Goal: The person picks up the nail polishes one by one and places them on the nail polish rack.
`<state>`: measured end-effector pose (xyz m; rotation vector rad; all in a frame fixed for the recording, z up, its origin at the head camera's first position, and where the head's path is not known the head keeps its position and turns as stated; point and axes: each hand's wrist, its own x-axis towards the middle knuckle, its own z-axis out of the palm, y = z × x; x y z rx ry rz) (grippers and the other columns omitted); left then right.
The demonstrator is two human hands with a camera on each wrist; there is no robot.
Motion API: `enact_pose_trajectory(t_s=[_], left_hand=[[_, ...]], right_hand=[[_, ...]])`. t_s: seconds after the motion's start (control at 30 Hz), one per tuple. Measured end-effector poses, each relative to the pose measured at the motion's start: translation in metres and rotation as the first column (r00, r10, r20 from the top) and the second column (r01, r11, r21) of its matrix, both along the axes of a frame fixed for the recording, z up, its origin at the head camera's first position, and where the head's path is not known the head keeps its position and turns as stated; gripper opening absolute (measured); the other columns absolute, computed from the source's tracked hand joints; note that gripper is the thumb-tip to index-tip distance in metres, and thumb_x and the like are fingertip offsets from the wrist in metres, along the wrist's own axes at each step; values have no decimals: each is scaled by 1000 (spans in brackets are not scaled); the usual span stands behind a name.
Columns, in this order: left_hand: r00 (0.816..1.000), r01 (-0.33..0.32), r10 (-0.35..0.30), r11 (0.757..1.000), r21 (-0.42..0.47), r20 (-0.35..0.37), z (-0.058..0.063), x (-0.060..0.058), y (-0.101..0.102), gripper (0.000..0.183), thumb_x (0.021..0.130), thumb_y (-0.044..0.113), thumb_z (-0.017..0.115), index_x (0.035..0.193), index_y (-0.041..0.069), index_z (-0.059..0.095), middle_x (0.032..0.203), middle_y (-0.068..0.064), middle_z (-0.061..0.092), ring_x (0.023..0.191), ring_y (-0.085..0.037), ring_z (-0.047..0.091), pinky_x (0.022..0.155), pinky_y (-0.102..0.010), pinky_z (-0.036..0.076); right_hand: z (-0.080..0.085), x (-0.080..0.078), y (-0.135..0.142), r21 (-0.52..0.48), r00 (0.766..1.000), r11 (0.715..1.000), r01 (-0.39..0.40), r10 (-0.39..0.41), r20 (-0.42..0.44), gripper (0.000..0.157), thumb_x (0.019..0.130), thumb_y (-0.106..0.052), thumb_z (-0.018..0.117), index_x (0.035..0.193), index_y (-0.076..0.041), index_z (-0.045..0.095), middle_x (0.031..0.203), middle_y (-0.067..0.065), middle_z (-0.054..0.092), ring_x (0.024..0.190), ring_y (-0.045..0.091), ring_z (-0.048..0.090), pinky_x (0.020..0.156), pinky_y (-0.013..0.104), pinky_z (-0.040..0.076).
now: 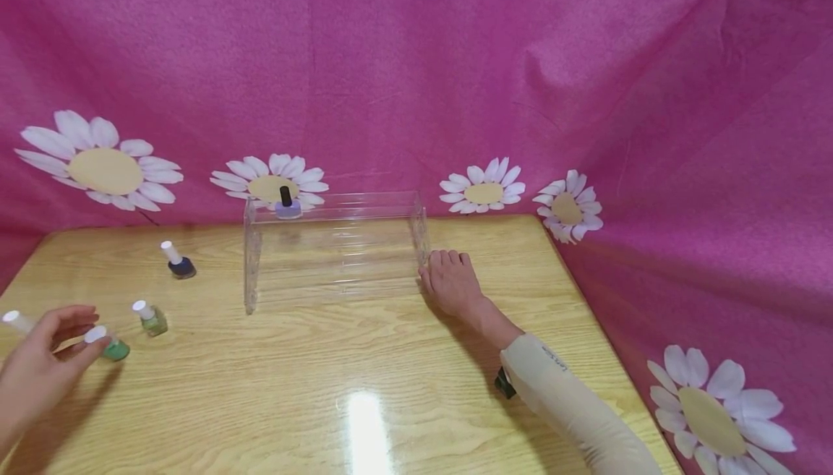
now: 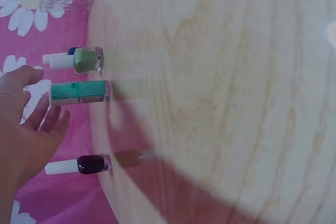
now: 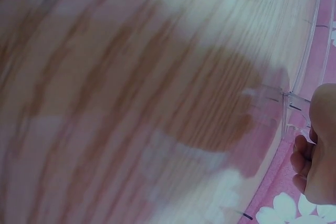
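Note:
On the left of the table, my left hand [image 1: 48, 363] is spread around the white cap of a green nail polish bottle [image 1: 117, 349], with the thumb close to the cap. The bottle stands upright; I cannot see a firm pinch. In the left wrist view the fingers and thumb lie either side of this bottle [image 2: 79, 92]. My right hand [image 1: 452, 283], fingers curled, holds the right end of a clear acrylic display rack [image 1: 338, 291]. Seen from the right wrist, that hand [image 3: 320, 150] partly hides the rack's corner. A lilac nail polish bottle [image 1: 288, 207] with a black cap stands on the rack's top tier.
A dark blue polish bottle [image 1: 181, 267] and an olive-green one [image 1: 154, 322] stand left of the rack. A dark polish bottle [image 2: 90, 164] is beyond the left hand. Some dark object [image 1: 504, 383] shows beside the right sleeve. Pink flowered cloth [image 1: 390, 84] hangs behind the table.

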<state>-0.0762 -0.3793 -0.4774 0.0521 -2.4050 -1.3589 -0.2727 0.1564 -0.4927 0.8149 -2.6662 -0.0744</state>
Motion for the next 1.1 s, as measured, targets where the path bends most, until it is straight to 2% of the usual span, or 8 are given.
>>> enact_pose_trajectory(t_s=[0.13, 0.2, 0.27, 0.5, 0.63, 0.73, 0.93, 1.1], left_hand=[[998, -34, 39, 996, -77, 58, -3, 3, 1, 34, 90, -7, 66, 117, 7, 53, 103, 34, 45, 93, 19, 41, 73, 2, 39], [997, -41, 47, 994, -104, 62, -5, 4, 1, 32, 90, -8, 66, 117, -6, 49, 102, 34, 44, 93, 20, 40, 72, 2, 39], [997, -41, 49, 993, -115, 64, -8, 4, 1, 35, 90, -9, 66, 118, -12, 45, 102, 34, 43, 93, 20, 39, 72, 2, 40], [995, -33, 44, 992, -124, 90, -14, 6, 2, 40, 89, -10, 67, 120, -15, 43, 101, 32, 43, 90, 24, 38, 71, 2, 41], [991, -33, 56, 983, -182, 125, -13, 6, 4, 43, 89, -12, 65, 125, -16, 42, 106, -1, 56, 89, 25, 33, 68, 2, 39], [987, -39, 73, 974, -223, 146, -11, 6, 6, 44, 90, -13, 64, 127, -15, 41, 109, -28, 51, 89, 24, 29, 66, 3, 37], [986, -54, 87, 973, -225, 141, -11, 6, 8, 40, 91, -11, 63, 125, -15, 42, 111, -32, 51, 89, 24, 28, 65, 2, 36], [986, -60, 91, 976, -210, 141, -15, 5, 6, 38, 92, -10, 63, 124, -14, 43, 108, -25, 52, 89, 23, 31, 66, 2, 37]], right_hand=[[0, 0, 0, -8, 1000, 1000, -5, 5, -9, 32, 104, -29, 48, 87, -2, 47, 75, 9, 44, 77, 33, 52, 71, 45, 43], [0, 0, 0, -12, 1000, 1000, -7, 7, -10, 32, 104, -29, 48, 87, -2, 46, 74, 9, 43, 77, 33, 52, 71, 45, 43], [0, 0, -1, -15, 1000, 1000, -9, 8, -9, 32, 104, -29, 48, 87, -2, 46, 74, 8, 43, 77, 33, 52, 72, 45, 44], [1, 0, -1, -14, 1000, 1000, 0, 0, -2, 32, 104, -28, 49, 85, -2, 45, 74, 9, 44, 77, 33, 52, 72, 45, 43], [3, 2, -2, -31, 999, 999, -17, 16, -45, 32, 102, -27, 52, 83, -3, 43, 71, 8, 40, 75, 33, 52, 69, 45, 43], [4, 3, -2, -38, 996, 999, -31, 28, -81, 32, 100, -26, 55, 82, -3, 43, 70, 6, 35, 73, 32, 52, 67, 44, 43], [4, 4, -2, -40, 996, 999, -30, 27, -83, 32, 100, -26, 58, 81, -3, 43, 69, 5, 33, 72, 32, 51, 67, 43, 42], [3, 3, -2, -38, 998, 999, -18, 16, -60, 32, 101, -26, 56, 82, -4, 43, 70, 6, 37, 73, 32, 51, 68, 43, 42]])
